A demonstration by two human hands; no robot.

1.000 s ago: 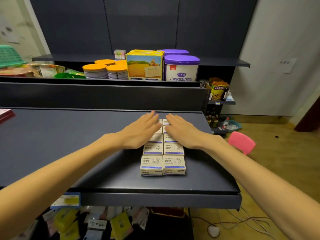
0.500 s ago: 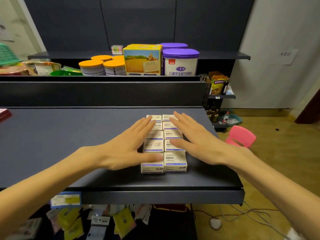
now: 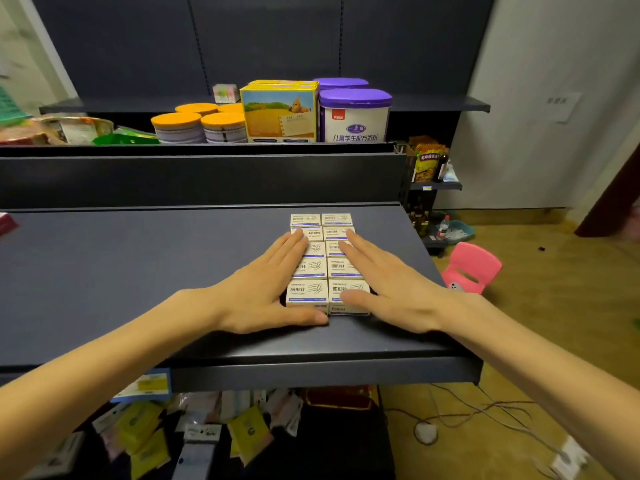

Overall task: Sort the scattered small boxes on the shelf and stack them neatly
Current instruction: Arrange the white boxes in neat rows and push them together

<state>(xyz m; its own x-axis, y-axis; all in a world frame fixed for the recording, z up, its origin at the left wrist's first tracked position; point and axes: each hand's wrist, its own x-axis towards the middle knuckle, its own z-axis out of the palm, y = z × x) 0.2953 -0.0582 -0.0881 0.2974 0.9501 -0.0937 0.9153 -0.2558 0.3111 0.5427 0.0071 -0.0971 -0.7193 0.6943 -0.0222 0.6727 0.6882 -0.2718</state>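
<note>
I see the small boxes [image 3: 323,258] packed in two tight columns on the dark shelf [image 3: 138,271], between my hands. My left hand [image 3: 266,292] lies flat against their left side, thumb along the near edge; my right hand [image 3: 388,289] — fingers straight too — rests on the right column. Beyond the fingertips, tins [image 3: 353,114] stand on a higher shelf.

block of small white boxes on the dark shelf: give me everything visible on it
The block of small boxes lies flat on the dark shelf, two columns by five rows, edges flush. The boxes look like white cardboard with blue stripes, printed characters and paper-clip drawings. The left hand lies flat along the left side, thumb at the near front edge; the right hand lies along the right side, thumb on the nearest right box. Whether it is more than one layer is unclear.
</note>
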